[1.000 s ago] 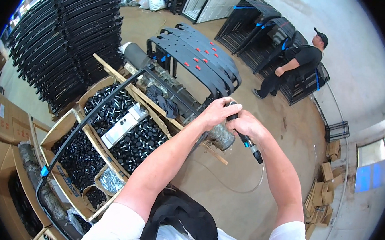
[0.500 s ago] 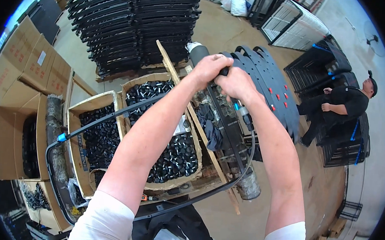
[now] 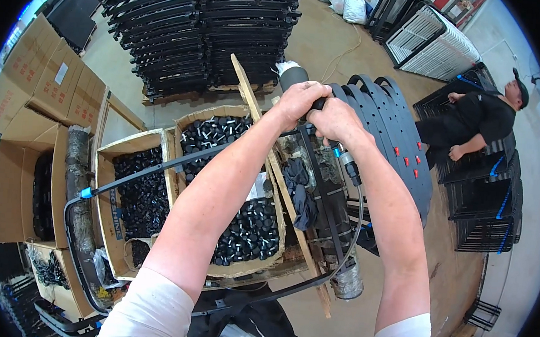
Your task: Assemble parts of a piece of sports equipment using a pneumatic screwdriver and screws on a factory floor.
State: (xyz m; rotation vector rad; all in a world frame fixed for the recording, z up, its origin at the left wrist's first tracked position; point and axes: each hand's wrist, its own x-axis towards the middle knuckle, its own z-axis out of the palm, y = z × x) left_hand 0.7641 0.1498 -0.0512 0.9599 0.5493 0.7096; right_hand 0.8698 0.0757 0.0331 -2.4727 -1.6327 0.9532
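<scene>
A workshop floor (image 3: 347,55) crowded with stacked black frames (image 3: 198,26). Both hands grip a mostly hidden tool: the left hand (image 3: 296,101) closes over its top, the right hand (image 3: 336,120) wraps the handle (image 3: 344,161), which slants down-right to a hose (image 3: 353,237). Curved black panels (image 3: 403,140) stand behind; cardboard boxes of black caps (image 3: 241,223) lie below.

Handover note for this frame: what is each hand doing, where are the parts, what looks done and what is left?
Left hand: closed on the top of a curved black frame piece, near a grey cylinder end.
Right hand: gripping a hose-fed tool pressed to the same piece.
Parts: cardboard boxes of small black caps below the left forearm; more curved pieces lean to the right, some with red dots; stacked black frames behind.
Done: cannot tell from this frame.
Left: the piece is in hand, the tool on it.
</scene>
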